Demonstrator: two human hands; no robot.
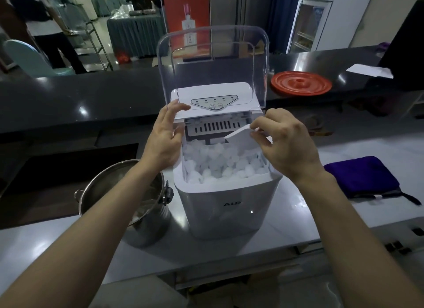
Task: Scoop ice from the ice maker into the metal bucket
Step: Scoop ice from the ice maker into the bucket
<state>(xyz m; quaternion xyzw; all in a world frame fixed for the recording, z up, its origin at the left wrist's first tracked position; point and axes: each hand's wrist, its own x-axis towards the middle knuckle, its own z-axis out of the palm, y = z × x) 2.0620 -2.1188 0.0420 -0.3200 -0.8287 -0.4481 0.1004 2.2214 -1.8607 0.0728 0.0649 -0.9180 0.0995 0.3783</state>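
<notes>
We're over the ice maker (229, 200) on the pale counter (298, 216), its clear lid (213, 55) tipped upright at twelve o'clock and the bin heaped with ice (220, 163). Our right hand (286, 145) comes in from three o'clock, thumb and fingertips pinching the white scoop (241, 139), whose blade hangs just above the ice at the back of the bin. Our left hand (164, 135) sits at nine o'clock – fingers loose and spread, resting against the machine's left edge, gripping nothing. The metal bucket (153, 223) stands just beside the machine at eight o'clock, partly under our left forearm. A folded purple cloth (362, 177) lies at three o'clock, a red round lid (301, 82) at one o'clock on the dark bar.
</notes>
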